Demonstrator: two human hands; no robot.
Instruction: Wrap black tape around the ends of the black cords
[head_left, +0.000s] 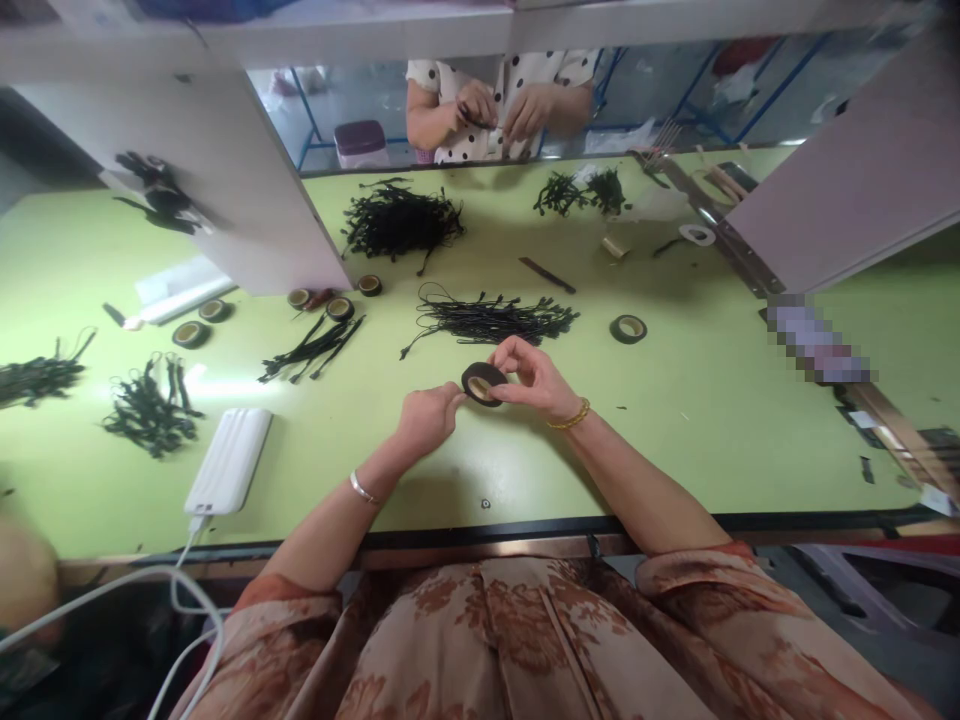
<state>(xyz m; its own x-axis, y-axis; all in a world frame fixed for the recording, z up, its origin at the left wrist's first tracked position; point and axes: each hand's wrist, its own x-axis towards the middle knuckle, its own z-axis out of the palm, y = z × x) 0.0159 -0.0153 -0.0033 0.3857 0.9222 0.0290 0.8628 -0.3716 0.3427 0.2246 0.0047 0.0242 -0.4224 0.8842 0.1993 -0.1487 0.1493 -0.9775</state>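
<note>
One roll of black tape (492, 371) is located between the two hands, above the tabletop (660, 460). Right hand (540, 383): thumb and fingers (516, 350) grasp the rim of the roll. Left hand (427, 420): fingertips are drawn together at the left rim; whether the tape end is pinched between them cannot be told.

Toward the person, the tabletop extends from the fingers to a dark near edge (517, 528); one small ring-shaped piece (485, 504) lies within that span. Just beyond the fingers, a bundle of black cables (495, 320) bounds forward travel. To the right of the fingers, the surface runs past a second tape roll (616, 331), set slightly farther out, toward a pixelated object (814, 340) well apart. To the left of the fingers, travel is bounded by a smaller cable bundle (313, 348) and, nearer the person, a white power bank (229, 460).

The tabletop is light green, with glare left of the fingers. Well beyond them, a large cable pile (401, 222) lies to the left and a dark flat strip (547, 275) to the right. Upright panels flank the fingers at a distance: left panel (285, 230), right panel (825, 190). Past the far edge, a co-worker's hands (529, 110) are raised before a spotted shirt (450, 145).
</note>
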